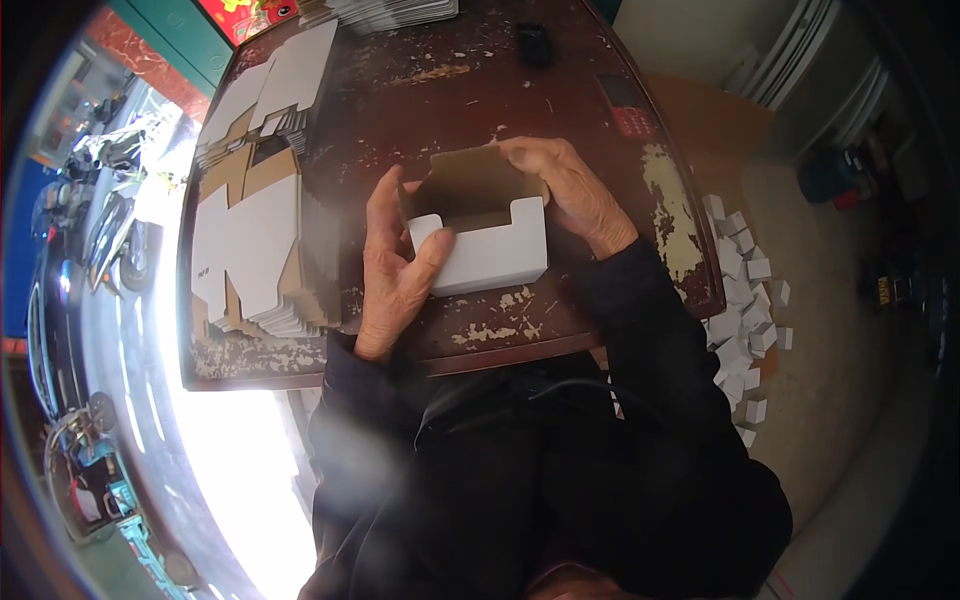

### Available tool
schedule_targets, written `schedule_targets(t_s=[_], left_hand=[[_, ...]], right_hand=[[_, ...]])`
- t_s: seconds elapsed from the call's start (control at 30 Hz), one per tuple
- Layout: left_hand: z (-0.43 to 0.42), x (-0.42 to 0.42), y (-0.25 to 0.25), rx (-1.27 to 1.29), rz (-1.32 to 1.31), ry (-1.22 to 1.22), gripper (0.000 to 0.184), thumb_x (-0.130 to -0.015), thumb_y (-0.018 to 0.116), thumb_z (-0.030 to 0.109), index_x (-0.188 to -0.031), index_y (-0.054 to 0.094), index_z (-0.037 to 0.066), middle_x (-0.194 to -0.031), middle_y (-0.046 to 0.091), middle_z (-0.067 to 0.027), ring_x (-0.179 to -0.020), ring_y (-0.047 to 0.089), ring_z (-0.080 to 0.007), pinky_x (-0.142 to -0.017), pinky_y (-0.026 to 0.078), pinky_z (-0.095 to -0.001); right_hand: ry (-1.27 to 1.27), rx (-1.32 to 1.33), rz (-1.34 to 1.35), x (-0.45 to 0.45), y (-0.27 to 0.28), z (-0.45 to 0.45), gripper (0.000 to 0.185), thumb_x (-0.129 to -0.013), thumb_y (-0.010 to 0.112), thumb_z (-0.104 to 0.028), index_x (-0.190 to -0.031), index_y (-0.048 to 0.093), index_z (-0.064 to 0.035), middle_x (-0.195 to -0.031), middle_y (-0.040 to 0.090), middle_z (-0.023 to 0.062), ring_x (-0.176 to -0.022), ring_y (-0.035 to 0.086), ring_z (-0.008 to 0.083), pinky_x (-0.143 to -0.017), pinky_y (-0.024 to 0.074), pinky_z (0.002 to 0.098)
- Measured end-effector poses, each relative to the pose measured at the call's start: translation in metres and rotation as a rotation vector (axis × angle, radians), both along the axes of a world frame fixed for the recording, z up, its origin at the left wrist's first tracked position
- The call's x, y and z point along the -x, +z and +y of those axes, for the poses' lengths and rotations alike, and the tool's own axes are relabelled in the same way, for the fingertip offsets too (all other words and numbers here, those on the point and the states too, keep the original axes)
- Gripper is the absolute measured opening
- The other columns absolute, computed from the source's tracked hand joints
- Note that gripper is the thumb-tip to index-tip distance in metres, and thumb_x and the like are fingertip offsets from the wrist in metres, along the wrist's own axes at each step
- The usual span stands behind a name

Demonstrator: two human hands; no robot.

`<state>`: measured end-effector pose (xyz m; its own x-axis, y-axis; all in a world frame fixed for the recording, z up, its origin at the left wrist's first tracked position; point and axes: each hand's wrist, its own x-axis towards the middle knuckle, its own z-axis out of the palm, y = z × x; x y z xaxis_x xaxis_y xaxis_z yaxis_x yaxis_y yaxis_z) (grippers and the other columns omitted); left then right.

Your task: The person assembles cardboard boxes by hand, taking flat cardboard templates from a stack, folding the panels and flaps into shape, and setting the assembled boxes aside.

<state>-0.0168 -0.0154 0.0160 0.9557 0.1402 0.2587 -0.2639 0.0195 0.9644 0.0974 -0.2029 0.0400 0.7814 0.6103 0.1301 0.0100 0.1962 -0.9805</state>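
A small cardboard box (490,258), white outside and brown inside, is held just above the worn red-brown table (430,110) near its front edge. Its top is open and a brown flap stands up at the back. My left hand (398,268) grips the box's left side, thumb on the white front wall. My right hand (575,190) holds the back right corner, with the thumb by the raised flap. Flat, unfolded white box blanks (250,245) lie stacked to the left of my left hand.
More flat blanks (400,12) lie at the table's far edge. A black object (533,45) and a red phone-like device (627,105) are at the back right. Many small white boxes (740,320) are piled on the floor to the right.
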Motion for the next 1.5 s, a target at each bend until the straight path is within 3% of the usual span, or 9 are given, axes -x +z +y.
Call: schedule_targets(t_s=[0.2, 0.37, 0.53, 0.67, 0.87, 1.0, 1.17, 1.37, 1.5], left_hand=[[0.002, 0.003, 0.0, -0.094, -0.032, -0.015, 0.069, -0.088, 0.062, 0.012, -0.147, 0.026, 0.009, -0.135, 0.045, -0.014, -0.115, 0.05, -0.0281, -0.098, 0.04, -0.0403], [0.007, 0.003, -0.001, -0.114, -0.089, -0.025, 0.067, -0.092, 0.059, 0.029, -0.147, 0.027, 0.008, -0.139, 0.044, -0.0144, -0.118, 0.048, -0.0298, -0.099, 0.04, -0.0415], [0.011, -0.001, -0.01, 0.221, 0.02, -0.047, 0.08, -0.093, 0.05, 0.058, -0.149, 0.024, 0.007, -0.141, 0.042, -0.0167, -0.127, 0.042, -0.0298, -0.107, 0.032, -0.042], [0.015, 0.0, -0.011, -0.036, 0.018, 0.029, 0.068, -0.095, 0.05, 0.044, -0.148, 0.027, 0.009, -0.142, 0.041, -0.0166, -0.125, 0.044, -0.0311, -0.103, 0.036, -0.042], [0.009, -0.003, -0.011, 0.204, -0.255, -0.134, 0.062, -0.095, 0.054, 0.029, -0.147, 0.028, 0.008, -0.141, 0.042, -0.0173, -0.124, 0.045, -0.0304, -0.103, 0.035, -0.039], [0.0, 0.003, 0.005, -0.052, -0.049, 0.01, 0.067, -0.088, 0.059, 0.013, -0.147, 0.028, 0.007, -0.142, 0.042, -0.0174, -0.122, 0.046, -0.0295, -0.102, 0.037, -0.0352], [0.0, 0.0, 0.002, -0.062, 0.067, 0.02, 0.072, -0.082, 0.053, 0.001, -0.148, 0.027, 0.007, -0.141, 0.044, -0.0153, -0.125, 0.044, -0.0271, -0.103, 0.035, -0.0334], [-0.005, 0.002, 0.006, -0.069, 0.117, 0.061, 0.072, -0.078, 0.049, -0.004, -0.147, 0.03, 0.007, -0.139, 0.046, -0.014, -0.123, 0.046, -0.0251, -0.102, 0.035, -0.0329], [-0.005, 0.001, 0.005, -0.08, 0.127, 0.072, 0.073, -0.077, 0.047, -0.005, -0.147, 0.031, 0.007, -0.137, 0.049, -0.0129, -0.121, 0.049, -0.0238, -0.1, 0.037, -0.0308]], right_hand=[[-0.005, 0.021, -0.022, 0.0, -0.002, 0.0, 0.037, -0.091, 0.05, -0.024, -0.109, 0.066, 0.0038, -0.097, 0.066, 0.0074, -0.088, 0.054, 0.0128, -0.081, 0.041, 0.0238], [-0.049, 0.049, -0.058, 0.002, -0.003, 0.003, 0.04, -0.091, 0.055, -0.031, -0.107, 0.067, 0.0038, -0.092, 0.064, 0.0056, -0.084, 0.053, 0.0115, -0.077, 0.0412, 0.0227], [-0.11, 0.1, -0.092, 0.003, -0.005, 0.006, 0.044, -0.091, 0.06, -0.037, -0.105, 0.067, 0.0037, -0.086, 0.062, 0.0037, -0.079, 0.052, 0.0104, -0.072, 0.0412, 0.0216], [-0.11, 0.151, -0.104, 0.004, -0.003, 0.007, 0.044, -0.09, 0.062, -0.038, -0.105, 0.068, 0.0035, -0.083, 0.06, 0.0034, -0.075, 0.051, 0.0099, -0.068, 0.0412, 0.0206], [-0.106, 0.146, -0.119, 0.003, -0.005, 0.006, 0.043, -0.092, 0.058, -0.037, -0.104, 0.068, 0.0027, -0.085, 0.061, 0.003, -0.077, 0.051, 0.0095, -0.07, 0.0411, 0.0224], [-0.087, -0.032, -0.053, 0.004, -0.004, 0.009, 0.042, -0.095, 0.053, -0.036, -0.105, 0.068, 0.0019, -0.089, 0.063, 0.004, -0.081, 0.053, 0.0104, -0.073, 0.0414, 0.0238], [-0.055, -0.072, -0.048, 0.0, -0.01, 0.006, 0.042, -0.097, 0.048, -0.035, -0.107, 0.068, 0.0007, -0.096, 0.065, 0.0063, -0.086, 0.055, 0.0128, -0.08, 0.0419, 0.0256], [-0.039, 0.018, -0.041, 0.003, -0.012, 0.002, 0.047, -0.097, 0.049, -0.038, -0.115, 0.065, 0.0016, -0.106, 0.065, 0.0102, -0.095, 0.058, 0.0161, -0.087, 0.0415, 0.0261], [0.114, -0.215, 0.183, 0.002, -0.019, 0.003, 0.056, -0.097, 0.048, -0.046, -0.123, 0.059, 0.0034, -0.114, 0.064, 0.0125, -0.103, 0.058, 0.0173, -0.092, 0.0401, 0.0258]])
